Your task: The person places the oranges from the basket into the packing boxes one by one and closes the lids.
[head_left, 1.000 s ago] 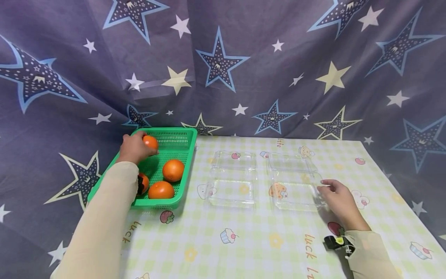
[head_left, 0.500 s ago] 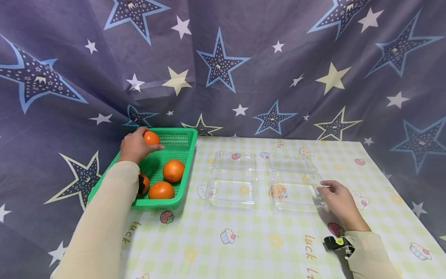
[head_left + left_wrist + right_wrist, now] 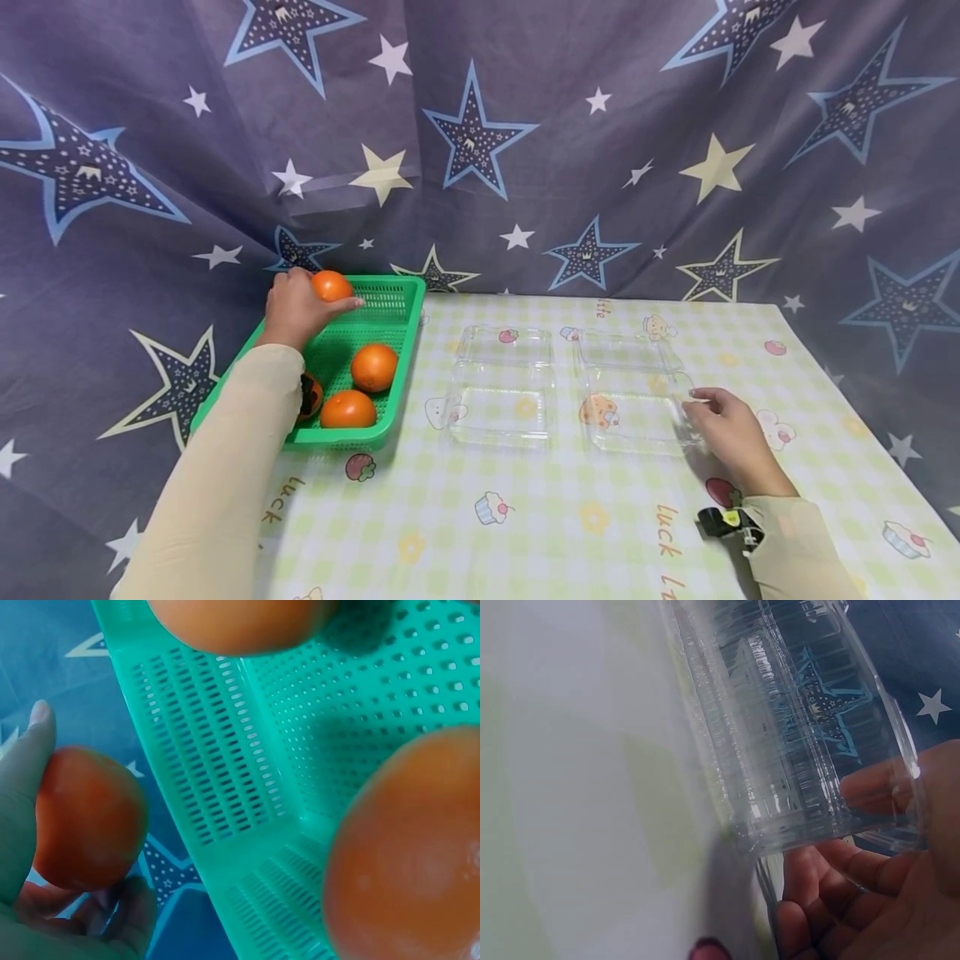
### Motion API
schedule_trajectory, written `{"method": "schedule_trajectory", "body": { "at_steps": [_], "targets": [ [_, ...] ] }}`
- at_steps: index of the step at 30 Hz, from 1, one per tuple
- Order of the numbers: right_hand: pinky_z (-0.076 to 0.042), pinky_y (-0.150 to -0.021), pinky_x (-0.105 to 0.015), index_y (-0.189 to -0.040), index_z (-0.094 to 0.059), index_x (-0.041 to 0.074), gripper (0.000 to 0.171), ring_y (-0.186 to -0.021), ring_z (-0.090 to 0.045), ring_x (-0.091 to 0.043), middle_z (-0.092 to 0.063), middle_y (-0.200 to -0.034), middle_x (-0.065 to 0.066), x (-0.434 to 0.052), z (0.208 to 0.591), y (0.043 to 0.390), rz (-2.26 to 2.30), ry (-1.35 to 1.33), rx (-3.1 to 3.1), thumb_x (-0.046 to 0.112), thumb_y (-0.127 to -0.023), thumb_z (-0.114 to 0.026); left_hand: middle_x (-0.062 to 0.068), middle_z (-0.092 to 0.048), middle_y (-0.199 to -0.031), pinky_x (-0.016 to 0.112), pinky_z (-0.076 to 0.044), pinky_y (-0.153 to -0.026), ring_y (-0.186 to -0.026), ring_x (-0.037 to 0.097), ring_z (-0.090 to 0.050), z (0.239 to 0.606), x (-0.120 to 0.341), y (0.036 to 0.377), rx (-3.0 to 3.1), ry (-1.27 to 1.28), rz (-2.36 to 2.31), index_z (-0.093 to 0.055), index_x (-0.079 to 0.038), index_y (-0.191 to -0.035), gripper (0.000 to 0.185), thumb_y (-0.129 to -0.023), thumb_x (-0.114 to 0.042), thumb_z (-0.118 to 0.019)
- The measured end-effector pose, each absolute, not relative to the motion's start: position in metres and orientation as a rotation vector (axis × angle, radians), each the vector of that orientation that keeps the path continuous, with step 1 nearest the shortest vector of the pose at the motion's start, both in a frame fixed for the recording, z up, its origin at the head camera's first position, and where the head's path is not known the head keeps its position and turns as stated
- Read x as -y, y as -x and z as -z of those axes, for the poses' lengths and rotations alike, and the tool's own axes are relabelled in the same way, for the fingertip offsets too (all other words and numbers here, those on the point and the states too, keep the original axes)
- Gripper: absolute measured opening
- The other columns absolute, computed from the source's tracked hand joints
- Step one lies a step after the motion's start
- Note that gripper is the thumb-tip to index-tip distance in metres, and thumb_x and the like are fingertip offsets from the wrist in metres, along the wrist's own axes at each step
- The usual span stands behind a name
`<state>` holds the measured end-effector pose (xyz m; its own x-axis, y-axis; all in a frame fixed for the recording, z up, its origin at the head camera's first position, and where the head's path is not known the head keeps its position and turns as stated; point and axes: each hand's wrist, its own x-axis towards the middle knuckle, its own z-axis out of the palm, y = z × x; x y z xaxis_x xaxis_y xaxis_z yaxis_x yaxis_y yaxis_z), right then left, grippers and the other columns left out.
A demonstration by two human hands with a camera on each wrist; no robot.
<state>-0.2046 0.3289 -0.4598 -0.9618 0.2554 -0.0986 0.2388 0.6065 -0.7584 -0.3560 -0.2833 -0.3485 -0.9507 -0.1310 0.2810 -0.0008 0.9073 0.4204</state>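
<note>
Star-print backdrop [image 3: 480, 142] hanging behind and around everything. Table [image 3: 525, 517] under a checked cloth with cartoon prints.

Green basket [image 3: 390, 292] at the table's left edge, near the far left corner. 3 orange fruits inside: 1 mid-basket [image 3: 373, 367], 1 at the near wall [image 3: 347, 409], 1 partly hidden by the left sleeve [image 3: 310, 396].

2 clear open boxes at table centre, side by side, well apart from the basket: left box [image 3: 498, 379], right box [image 3: 633, 387], each with its lid folded back toward the far edge.

Left hand [image 3: 296, 310] raised over the basket's far left corner, fingers and thumb curled round a 4th orange fruit [image 3: 331, 286]. In the left wrist view that fruit [image 3: 86, 817] held off the basket's outer wall [image 3: 217, 772], clear of the rim, thumb along its side.

Right hand [image 3: 731, 429] at the right box's near right corner, toward the table's right edge. In the right wrist view fingers [image 3: 855, 862] curled under the clear rim [image 3: 802, 750], thumb on top, pinching the box edge.

Small black and yellow wrist device [image 3: 726, 523] on the right sleeve.
</note>
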Motion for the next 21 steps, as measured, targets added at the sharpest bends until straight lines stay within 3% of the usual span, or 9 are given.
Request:
{"method": "schedule_trajectory", "body": {
  "at_steps": [3, 9, 21],
  "targets": [
    [-0.045, -0.091, -0.047, -0.151, -0.045, 0.000, 0.061, -0.118, -0.056, -0.038, -0.055, -0.137, -0.027, -0.329, 0.460, 0.205, -1.319, 0.435, 2.799, 0.039, -0.105, -0.051, 0.035, -0.043, -0.128, 0.063, -0.049, -0.094, -0.104, 0.048, -0.050, 0.345, 0.278, 0.355, 2.757, -0.133, 0.690, -0.043, 0.012, -0.136, 0.109, -0.076, -0.069, -0.081],
    [-0.045, -0.094, -0.049, -0.149, -0.048, 0.001, 0.059, -0.121, -0.055, -0.039, -0.054, -0.139, -0.026, -0.329, 0.461, 0.204, -1.328, 0.435, 2.803, 0.040, -0.104, -0.052, 0.036, -0.041, -0.136, 0.062, -0.049, -0.099, -0.111, 0.048, -0.049, 0.341, 0.269, 0.355, 2.740, -0.100, 0.698, -0.040, 0.011, -0.144, 0.113, -0.076, -0.070, -0.079],
    [-0.045, -0.086, -0.042, -0.147, -0.051, 0.002, 0.058, -0.115, -0.058, -0.035, -0.058, -0.135, -0.025, -0.331, 0.460, 0.205, -1.297, 0.404, 2.817, 0.042, -0.105, -0.052, 0.033, -0.044, -0.137, 0.060, -0.049, -0.102, -0.118, 0.047, -0.048, 0.335, 0.254, 0.350, 2.656, -0.083, 0.761, -0.045, 0.008, -0.143, 0.109, -0.074, -0.066, -0.084]
  ]
}}
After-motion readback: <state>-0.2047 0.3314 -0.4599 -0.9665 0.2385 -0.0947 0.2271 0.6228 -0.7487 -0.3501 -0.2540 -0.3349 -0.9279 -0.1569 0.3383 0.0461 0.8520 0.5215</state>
